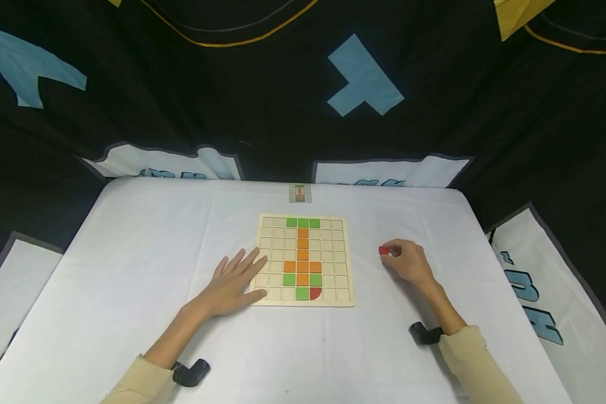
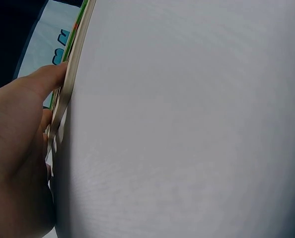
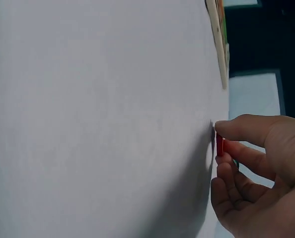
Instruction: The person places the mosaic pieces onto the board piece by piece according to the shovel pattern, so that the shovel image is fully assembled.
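A square wooden grid board (image 1: 335,252) lies in the middle of the table, with green, orange and red tiles set in some of its cells. My left hand (image 1: 229,289) rests on the board's left edge, fingers spread and straight. In the left wrist view the thumb (image 2: 50,77) touches the board's rim (image 2: 78,54). To the right of the board, my right hand (image 1: 409,262) pinches a small red tile (image 1: 384,251) between thumb and fingers. The right wrist view shows this red tile (image 3: 219,145) edge-on, just by the white cloth. A red quarter-round tile (image 1: 315,293) sits in the board's bottom row.
A small printed card (image 1: 300,193) with a grid picture lies at the table's far edge, behind the board. White cloth (image 1: 156,241) covers the table. A dark curtain (image 1: 283,101) with blue and yellow shapes hangs beyond it.
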### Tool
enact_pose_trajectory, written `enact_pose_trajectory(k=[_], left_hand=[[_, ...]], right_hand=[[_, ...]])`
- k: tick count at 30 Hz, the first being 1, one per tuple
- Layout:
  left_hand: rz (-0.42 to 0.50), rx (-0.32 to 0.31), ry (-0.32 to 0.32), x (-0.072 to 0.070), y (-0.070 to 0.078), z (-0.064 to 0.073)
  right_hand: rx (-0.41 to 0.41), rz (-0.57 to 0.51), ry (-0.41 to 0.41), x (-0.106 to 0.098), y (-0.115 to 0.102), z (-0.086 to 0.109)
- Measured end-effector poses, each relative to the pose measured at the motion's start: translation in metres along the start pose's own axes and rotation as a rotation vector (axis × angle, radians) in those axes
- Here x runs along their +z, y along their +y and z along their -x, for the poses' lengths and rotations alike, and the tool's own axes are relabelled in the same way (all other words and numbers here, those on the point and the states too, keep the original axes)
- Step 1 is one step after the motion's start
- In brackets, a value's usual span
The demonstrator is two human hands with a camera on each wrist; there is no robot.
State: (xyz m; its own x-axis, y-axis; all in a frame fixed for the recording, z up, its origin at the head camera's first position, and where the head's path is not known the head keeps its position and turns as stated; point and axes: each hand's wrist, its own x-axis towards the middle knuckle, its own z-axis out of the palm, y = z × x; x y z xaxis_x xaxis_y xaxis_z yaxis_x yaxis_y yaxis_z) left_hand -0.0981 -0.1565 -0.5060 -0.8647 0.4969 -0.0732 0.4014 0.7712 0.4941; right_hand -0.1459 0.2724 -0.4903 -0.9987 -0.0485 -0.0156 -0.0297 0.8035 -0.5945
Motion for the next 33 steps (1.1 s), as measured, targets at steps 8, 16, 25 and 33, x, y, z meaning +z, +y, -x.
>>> enact_pose_trajectory(k=[8, 16, 25, 33], left_hand=[[-0.006, -0.003, 0.001, 0.001, -0.001, 0.0], [-0.007, -0.003, 0.004, 0.001, -0.001, 0.0], [-0.022, -0.001, -0.001, 0.0, 0.001, -0.001], [-0.021, -0.001, 0.0, -0.001, 0.001, 0.0]], right_hand=[[-0.069, -0.081, -0.018, 0.006, -0.03, 0.006], [-0.152, -0.114, -0.043, 0.016, -0.065, 0.016], [-0.259, -0.148, -0.133, 0.037, -0.102, 0.029], [-0.31, -0.153, -0.236, 0.063, -0.125, 0.035]])
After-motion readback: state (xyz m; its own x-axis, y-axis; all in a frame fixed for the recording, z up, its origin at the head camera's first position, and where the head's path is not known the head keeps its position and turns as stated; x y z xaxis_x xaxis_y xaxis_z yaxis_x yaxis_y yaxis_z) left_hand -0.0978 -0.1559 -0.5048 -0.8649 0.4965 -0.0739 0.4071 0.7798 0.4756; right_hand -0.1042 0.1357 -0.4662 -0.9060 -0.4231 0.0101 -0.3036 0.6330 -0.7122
